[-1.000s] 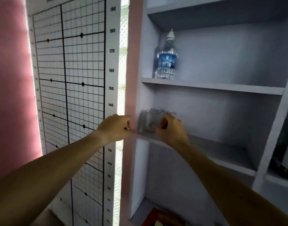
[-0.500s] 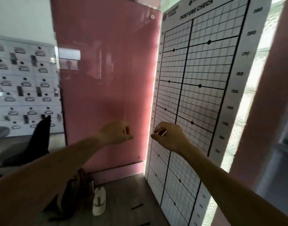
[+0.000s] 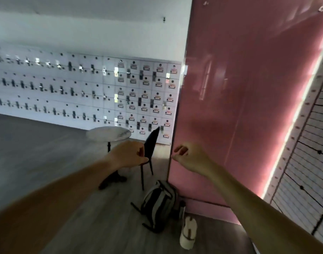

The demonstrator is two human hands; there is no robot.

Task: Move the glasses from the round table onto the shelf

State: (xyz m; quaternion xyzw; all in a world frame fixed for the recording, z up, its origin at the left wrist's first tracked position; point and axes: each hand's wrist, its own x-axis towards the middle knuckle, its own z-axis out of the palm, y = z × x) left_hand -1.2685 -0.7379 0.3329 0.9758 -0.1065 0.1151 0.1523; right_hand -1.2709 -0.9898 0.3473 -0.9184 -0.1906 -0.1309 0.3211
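The round white table [image 3: 109, 133] stands across the room on a thin black leg, its top looking bare from here. No glasses and no shelf are in view. My left hand [image 3: 128, 155] is held out in front of me, fingers curled shut with nothing in them. Level with it, a little to the right, my right hand [image 3: 191, 158] is loosely curled, thumb and fingers slightly apart, and holds nothing. Both hands hover in mid air, far short of the table.
A black chair [image 3: 151, 143] stands beside the table. A grey backpack [image 3: 159, 202] and a white cap [image 3: 188, 233] lie on the wooden floor by the pink panel [image 3: 239, 98]. White lockers [image 3: 84, 92] line the far wall. A posture chart [image 3: 307, 162] is at right.
My view has swung left, from the shelf with the glasses, past the posture chart, to the room with the round table. My right hand has let go of the glasses and come away with nothing.
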